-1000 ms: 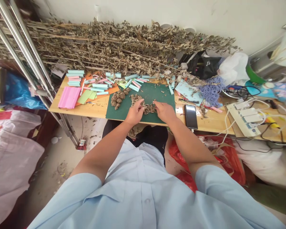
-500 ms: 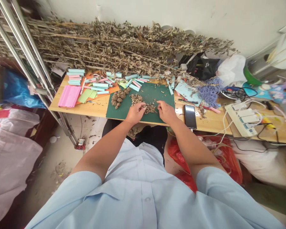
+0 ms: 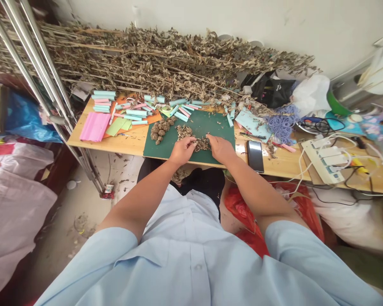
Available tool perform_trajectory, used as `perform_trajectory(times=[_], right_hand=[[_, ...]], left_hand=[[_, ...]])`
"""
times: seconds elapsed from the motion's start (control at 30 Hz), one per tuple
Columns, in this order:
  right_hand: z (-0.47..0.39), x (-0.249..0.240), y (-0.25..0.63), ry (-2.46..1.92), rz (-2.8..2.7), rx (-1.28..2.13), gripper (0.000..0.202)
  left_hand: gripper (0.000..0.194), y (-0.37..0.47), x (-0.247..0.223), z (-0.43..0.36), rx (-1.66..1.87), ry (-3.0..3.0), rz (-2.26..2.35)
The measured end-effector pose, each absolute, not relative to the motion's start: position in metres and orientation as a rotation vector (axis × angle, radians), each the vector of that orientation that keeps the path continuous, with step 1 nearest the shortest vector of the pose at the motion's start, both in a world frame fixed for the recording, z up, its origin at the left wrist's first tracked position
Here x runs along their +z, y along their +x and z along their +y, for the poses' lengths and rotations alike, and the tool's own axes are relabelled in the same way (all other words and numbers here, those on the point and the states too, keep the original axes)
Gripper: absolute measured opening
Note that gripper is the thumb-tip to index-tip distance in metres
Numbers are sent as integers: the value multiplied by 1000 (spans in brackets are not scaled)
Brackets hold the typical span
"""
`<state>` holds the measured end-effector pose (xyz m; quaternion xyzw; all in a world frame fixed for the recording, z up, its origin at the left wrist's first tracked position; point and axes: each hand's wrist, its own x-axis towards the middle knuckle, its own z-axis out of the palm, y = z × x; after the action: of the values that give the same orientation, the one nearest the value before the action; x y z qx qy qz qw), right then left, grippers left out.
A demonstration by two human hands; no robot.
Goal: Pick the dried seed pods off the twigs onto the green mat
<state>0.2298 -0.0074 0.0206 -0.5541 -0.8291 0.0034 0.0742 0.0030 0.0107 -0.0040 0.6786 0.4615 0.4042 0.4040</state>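
Note:
On a dark green mat (image 3: pixel 164 151), my left hand (image 3: pixel 183 151) is closed, thumb and fingers pinched at the edge of a small heap of crumbled dried leaves (image 3: pixel 202 145). Across the same heap, my right hand (image 3: pixel 221 148) has its thumb and forefinger pinched at the leaves' right edge. What lies between the fingertips is small and partly hidden. Left of the heap sits a cluster of brown leaf balls (image 3: pixel 162 128). More loose dried leaf (image 3: pixel 183 131) lies between that cluster and my hands.
Long dried leafy stalks (image 3: pixel 166 63) lie along the wall. Blue and pink paper rolls (image 3: pixel 135 113) line the mat's far side. A pink paper stack (image 3: pixel 94 126) is at left. At right are a phone (image 3: pixel 255 156), purple string (image 3: pixel 282 123) and a power strip (image 3: pixel 323 159) with cables.
My right hand has moved slightly left, its fingertips now closer to my left hand and at the leaf heap. The left hand stays nearly in place.

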Motion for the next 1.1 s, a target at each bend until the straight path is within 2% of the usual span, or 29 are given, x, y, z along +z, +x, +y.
perform_trajectory(times=[0.4,0.53,0.83,1.0,1.1], right_hand=[[-17,33,239,-1617,-2175,316,42],[-21,31,232,-1578,-2030,400,41],[-24,38,192,-1463,-2140,305,39],[-23,46,184,-1457,-2221,263,40],[-22,49,182,-1473,-2233,251,41]], left_hand=[[25,3,0,10,1016,1735,1181],[30,3,3,7,1027,1744,1138],[45,3,7,4,1008,1735,1070],[24,1,14,3,989,1806,1029],[20,0,17,3,963,1841,1054]])
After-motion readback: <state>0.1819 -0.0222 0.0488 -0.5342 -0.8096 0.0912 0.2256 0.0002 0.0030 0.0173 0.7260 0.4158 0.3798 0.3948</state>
